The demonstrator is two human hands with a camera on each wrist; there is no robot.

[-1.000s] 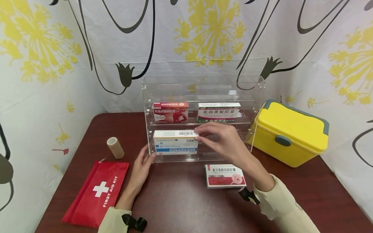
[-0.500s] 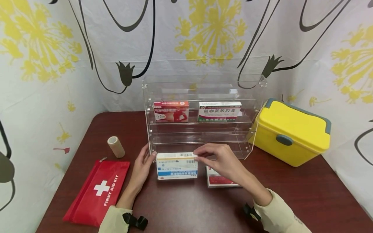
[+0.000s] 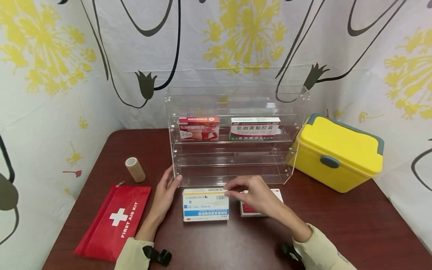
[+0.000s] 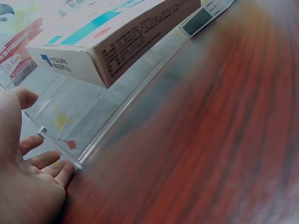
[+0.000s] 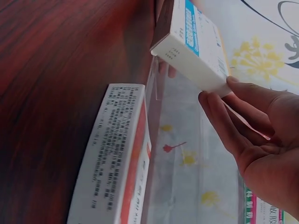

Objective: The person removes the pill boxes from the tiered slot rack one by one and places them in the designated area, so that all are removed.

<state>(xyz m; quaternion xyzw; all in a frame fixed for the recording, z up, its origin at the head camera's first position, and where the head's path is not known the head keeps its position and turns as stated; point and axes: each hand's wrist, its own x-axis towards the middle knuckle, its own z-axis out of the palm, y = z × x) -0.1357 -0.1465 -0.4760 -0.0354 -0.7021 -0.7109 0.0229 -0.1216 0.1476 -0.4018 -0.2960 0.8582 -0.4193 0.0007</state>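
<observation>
A white and blue medicine box (image 3: 205,204) sits low over the brown table, just in front of the clear acrylic shelf (image 3: 233,165). My right hand (image 3: 227,191) pinches its upper right corner. In the right wrist view the fingertips (image 5: 219,105) grip the box (image 5: 191,44) by its end. My left hand (image 3: 170,182) touches the shelf's lower left corner with straight fingers (image 4: 44,158). The box (image 4: 107,42) appears tilted above the table there. A red and white box (image 3: 261,205) lies flat behind my right hand.
On the shelf's upper tier stand a red box (image 3: 198,128) and a green and white box (image 3: 254,128). A yellow case (image 3: 337,152) stands at the right. A red first aid pouch (image 3: 113,221) and a tan bandage roll (image 3: 135,169) lie at the left.
My right hand drew the white and blue box out of the shelf's lower tier, toward me and down in front of the shelf. The left hand stayed at the shelf corner.
</observation>
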